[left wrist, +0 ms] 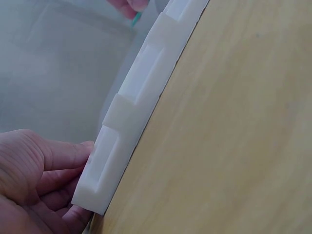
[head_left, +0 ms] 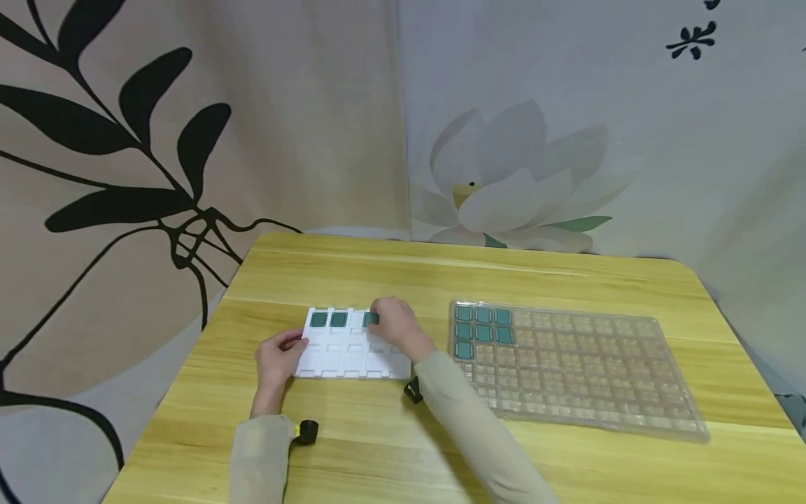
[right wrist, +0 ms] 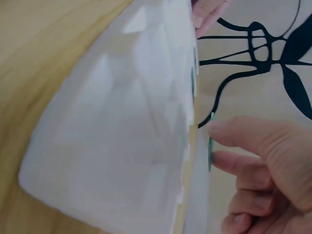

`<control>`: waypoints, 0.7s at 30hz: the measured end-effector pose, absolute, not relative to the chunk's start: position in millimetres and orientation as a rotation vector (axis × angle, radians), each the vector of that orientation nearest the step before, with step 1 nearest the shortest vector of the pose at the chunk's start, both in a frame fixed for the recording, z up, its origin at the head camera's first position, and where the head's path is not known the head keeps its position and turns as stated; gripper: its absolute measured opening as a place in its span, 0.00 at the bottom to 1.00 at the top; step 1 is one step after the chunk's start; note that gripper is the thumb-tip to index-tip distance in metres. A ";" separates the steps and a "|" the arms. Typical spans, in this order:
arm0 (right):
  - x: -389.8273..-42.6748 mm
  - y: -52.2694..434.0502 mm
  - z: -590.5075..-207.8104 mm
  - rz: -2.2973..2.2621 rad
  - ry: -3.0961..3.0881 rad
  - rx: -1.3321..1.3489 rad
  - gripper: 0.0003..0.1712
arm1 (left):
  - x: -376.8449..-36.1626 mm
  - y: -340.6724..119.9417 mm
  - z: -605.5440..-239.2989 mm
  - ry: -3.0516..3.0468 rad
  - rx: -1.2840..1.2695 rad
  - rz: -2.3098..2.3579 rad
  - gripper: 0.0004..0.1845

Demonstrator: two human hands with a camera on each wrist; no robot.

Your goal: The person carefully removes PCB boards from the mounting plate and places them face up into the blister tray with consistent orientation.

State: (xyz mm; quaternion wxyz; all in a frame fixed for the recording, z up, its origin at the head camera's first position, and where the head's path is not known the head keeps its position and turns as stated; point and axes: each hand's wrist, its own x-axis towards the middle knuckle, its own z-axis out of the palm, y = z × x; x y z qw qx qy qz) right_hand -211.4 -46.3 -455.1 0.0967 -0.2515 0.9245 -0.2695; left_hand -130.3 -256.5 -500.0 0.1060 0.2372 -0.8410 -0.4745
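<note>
A white tray [head_left: 346,362] with rows of square pockets lies on the table. My left hand [head_left: 277,358] grips its left edge, the thumb [left wrist: 73,155] on the side and the other fingers lower down. Two thin green squares [head_left: 338,320] sit in pockets of the far row. Over that same row, further right, my right hand [head_left: 398,326] pinches another thin green square [right wrist: 210,148] between thumb and finger. The right wrist view shows this square on edge, apart from the tray. My right hand hides the tray's far right corner.
On the right lies a clear plastic tray [head_left: 588,367] with many small compartments. Several green squares [head_left: 483,333] fill compartments at its far left corner. The wooden table [head_left: 352,448] meets a curtain [head_left: 315,140] behind. A small black object [head_left: 306,432] is at the left sleeve.
</note>
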 end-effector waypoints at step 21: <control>-197.0 13.6 -432.6 -0.843 2.792 -0.758 0.17 | -130.5 -255.9 -502.6 -2.471 0.699 -1.402 0.14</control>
